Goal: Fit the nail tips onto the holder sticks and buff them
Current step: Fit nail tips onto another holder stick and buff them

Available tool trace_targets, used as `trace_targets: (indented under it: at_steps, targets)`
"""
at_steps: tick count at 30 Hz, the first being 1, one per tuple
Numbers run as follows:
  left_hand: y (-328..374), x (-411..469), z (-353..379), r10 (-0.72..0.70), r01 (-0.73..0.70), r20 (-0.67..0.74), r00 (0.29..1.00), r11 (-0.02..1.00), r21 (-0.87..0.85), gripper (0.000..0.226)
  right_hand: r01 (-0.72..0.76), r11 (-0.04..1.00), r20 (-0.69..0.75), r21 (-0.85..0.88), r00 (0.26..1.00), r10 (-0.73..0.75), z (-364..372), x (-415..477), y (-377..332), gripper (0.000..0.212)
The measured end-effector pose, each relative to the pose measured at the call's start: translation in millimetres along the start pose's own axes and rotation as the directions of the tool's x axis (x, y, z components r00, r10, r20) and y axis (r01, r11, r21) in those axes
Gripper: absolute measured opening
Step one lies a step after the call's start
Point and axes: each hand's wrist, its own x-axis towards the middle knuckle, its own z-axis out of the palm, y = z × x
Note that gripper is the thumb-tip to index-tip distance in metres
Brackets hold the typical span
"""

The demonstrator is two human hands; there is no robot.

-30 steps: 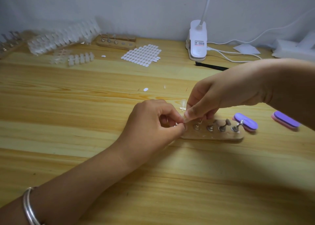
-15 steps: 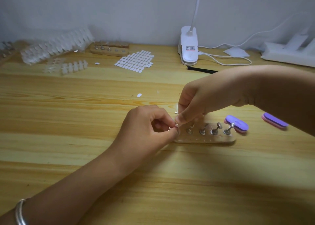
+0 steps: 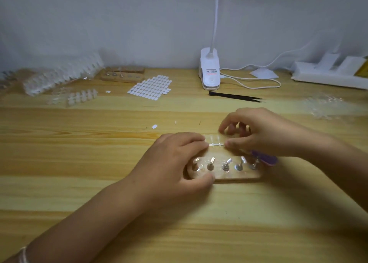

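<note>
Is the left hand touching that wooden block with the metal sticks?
Touching. Head view: the left hand presses its thumb against the front edge of the wooden block, no gap visible.

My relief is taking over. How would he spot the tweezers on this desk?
Find the white clip lamp at the wall, at the back of the wooden desk. Just in front of its base lie the tweezers, tips pointing right. They are the only black thing there, thin and pointed.

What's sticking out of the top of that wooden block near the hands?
Five little metal holder sticks stand in a row in the wooden block. The left hand grips the block's left end, so anything under it is hidden.
</note>
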Motion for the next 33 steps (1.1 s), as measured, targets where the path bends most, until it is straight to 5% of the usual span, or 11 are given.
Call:
trace_targets:
  at_steps: [11,17,23,30,33]
  targets:
    - [0.6,-0.6,4.8,0.005,-0.005,-0.041,0.999,1.000,0.007,0.058,0.180,0.983,-0.111,0.045,0.978,-0.174,9.9,-2.9,-10.4,0.016]
    - [-2.2,0.6,7.2,0.012,-0.012,-0.050,0.999,1.000,0.000,0.058,0.182,0.982,-0.134,0.058,0.976,-0.173,8.0,-2.5,-4.5,0.001]
    - [-2.2,0.6,8.3,0.021,-0.021,-0.058,0.998,1.000,0.002,0.060,0.177,0.975,-0.081,0.135,0.983,-0.167,9.1,-2.3,-5.4,0.012]
    - [-2.9,0.5,8.8,0.023,-0.022,-0.058,0.998,1.000,0.009,0.060,0.144,0.986,-0.215,0.088,0.969,-0.122,6.7,0.6,-3.9,0.003]
    - [-2.7,0.6,9.0,0.020,-0.019,-0.066,0.998,1.000,0.007,0.059,0.121,0.973,-0.246,0.195,0.967,-0.071,0.5,-5.1,-9.7,0.005]
